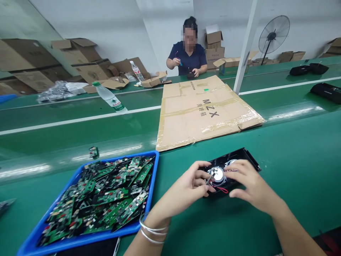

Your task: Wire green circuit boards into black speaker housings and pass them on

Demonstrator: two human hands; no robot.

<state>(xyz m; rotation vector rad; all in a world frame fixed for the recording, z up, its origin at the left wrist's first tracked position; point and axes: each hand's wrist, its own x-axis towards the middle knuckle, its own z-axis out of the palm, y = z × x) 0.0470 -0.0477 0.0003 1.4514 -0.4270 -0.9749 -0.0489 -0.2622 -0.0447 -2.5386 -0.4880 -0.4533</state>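
Centrally, the left hand (186, 186) pinches a thin metal tool against the black plastic speaker housing (231, 167); the right hand (247, 183), fingers spread, steadies it on the green tabletop (293, 160).

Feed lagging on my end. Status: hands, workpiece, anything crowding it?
Left hand and right hand both on black speaker housing, fingers at round metal speaker. Blue tray of circuit boards close left, not touching. Flattened cardboard beyond.

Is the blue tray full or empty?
Full: the blue tray is heaped with green circuit boards up to its rim.
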